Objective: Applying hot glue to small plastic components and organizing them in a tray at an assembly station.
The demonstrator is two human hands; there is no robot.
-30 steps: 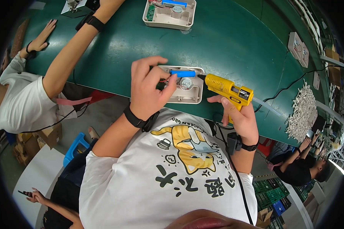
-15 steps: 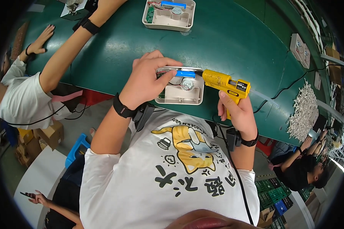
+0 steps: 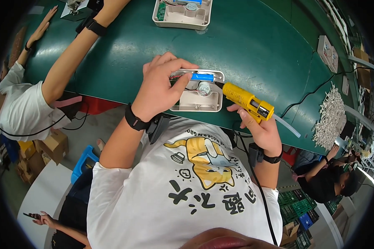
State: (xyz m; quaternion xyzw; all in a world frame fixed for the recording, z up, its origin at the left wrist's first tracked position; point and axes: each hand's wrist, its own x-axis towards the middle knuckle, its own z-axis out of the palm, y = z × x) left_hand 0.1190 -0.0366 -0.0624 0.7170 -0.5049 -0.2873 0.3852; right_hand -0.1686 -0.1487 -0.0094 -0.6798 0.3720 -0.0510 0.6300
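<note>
My right hand (image 3: 259, 132) grips a yellow hot glue gun (image 3: 242, 98), with a clear glue stick (image 3: 287, 125) out of its rear end. The dark nozzle sits at the right end of a blue cylindrical battery (image 3: 202, 77). That battery lies along the far wall of a white plastic housing (image 3: 201, 106). My left hand (image 3: 160, 85) holds the housing's left side, fingers over its far rim, thumb on the battery's left end. A round silver part (image 3: 204, 88) sits just below the battery inside the housing. My hand covers most of the green circuit board.
A similar housing (image 3: 182, 23) stands farther up the green table (image 3: 253, 45). Two more white shells (image 3: 328, 53) lie far right, near a heap of small white pieces (image 3: 329, 118). A black cable (image 3: 305, 97) crosses the right side. A co-worker's arm (image 3: 72, 62) reaches in at left.
The glue gun has tilted, its rear swinging down and toward me, and its nozzle has moved to a lower spot by the battery's end. My left hand stays in place.
</note>
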